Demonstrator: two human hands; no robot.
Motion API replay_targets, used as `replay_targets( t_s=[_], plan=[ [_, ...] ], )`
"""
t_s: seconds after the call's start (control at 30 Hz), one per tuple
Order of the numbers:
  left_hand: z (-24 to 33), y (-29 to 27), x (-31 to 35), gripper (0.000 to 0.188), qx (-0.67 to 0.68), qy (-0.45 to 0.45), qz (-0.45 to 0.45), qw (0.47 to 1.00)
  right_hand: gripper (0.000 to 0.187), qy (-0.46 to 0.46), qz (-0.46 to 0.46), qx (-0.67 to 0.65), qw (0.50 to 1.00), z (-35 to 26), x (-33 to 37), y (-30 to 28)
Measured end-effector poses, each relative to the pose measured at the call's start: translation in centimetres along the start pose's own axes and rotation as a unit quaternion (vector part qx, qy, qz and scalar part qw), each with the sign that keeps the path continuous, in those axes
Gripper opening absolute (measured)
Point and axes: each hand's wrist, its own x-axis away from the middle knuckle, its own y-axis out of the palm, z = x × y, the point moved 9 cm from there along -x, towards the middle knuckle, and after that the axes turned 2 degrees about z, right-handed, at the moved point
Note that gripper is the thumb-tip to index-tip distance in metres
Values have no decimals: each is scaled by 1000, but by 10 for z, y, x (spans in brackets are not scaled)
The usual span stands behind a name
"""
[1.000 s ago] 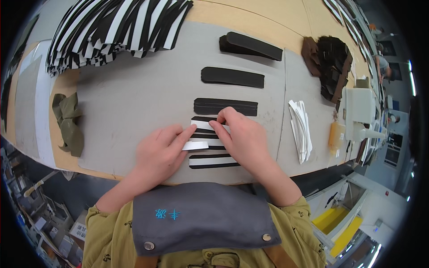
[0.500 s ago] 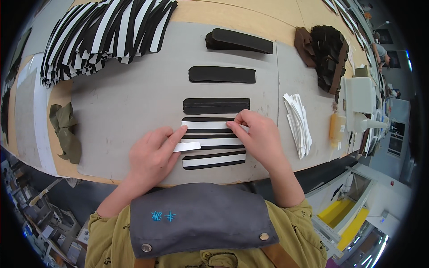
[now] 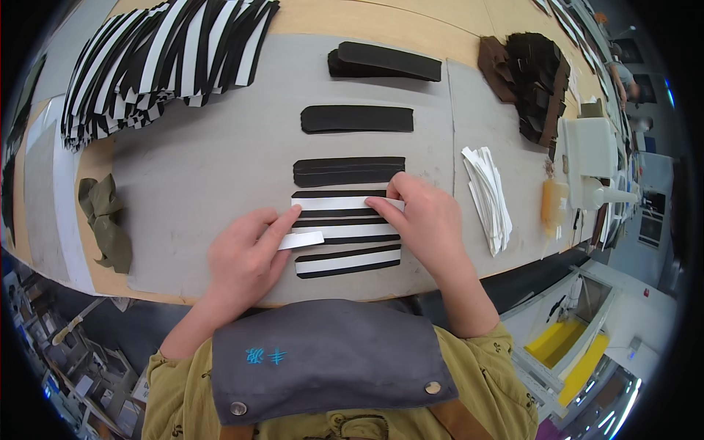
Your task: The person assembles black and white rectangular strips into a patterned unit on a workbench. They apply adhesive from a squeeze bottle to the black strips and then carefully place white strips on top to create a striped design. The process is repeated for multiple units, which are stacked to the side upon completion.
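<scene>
A white strip [image 3: 334, 204] lies lengthwise along a black strip-shaped piece in front of me. At its left end rests the index fingertip of my left hand [image 3: 246, 249]. That hand is closed on a second, loose white strip [image 3: 304, 240], which sticks out to the right from between its fingers. My right hand [image 3: 431, 224] has its thumb and index finger on the first strip's right end. Nearer me lie two more black pieces, a middle piece [image 3: 359, 232] and a nearest piece [image 3: 348, 264], each with a white strip along its centre.
Beyond my hands are a seamed black piece [image 3: 348, 171], a plain one [image 3: 357, 119] and a stack [image 3: 389, 62]. White strips [image 3: 488, 202] lie at right, near a yellowish bottle [image 3: 554, 202]. Striped pieces [image 3: 169, 55], olive cloth [image 3: 106, 224] and dark cloth [image 3: 539, 88] surround the grey mat.
The whole view has shifted slightly, so the pieces appear a little farther left. Both hands keep nearly the same place on the strip.
</scene>
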Motion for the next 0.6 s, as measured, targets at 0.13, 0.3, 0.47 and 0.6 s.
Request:
replay_targets(
  t_s=[0.13,0.3,0.47,0.6],
  plan=[
    [-2,-1,3,61,22,-15,7,1000,32,44,84,-18,995,20,8,-23],
    [22,-5,-10,48,46,67,38,996,25,81,178,-79,977,56,45,-29],
    [55,12,-42,50,27,115,-11,993,24,-65,253,-82,962,37,67,-24],
    [63,30,-58,58,24,113,-57,992,35,-138,246,-35,959,22,74,-12]
  ],
)
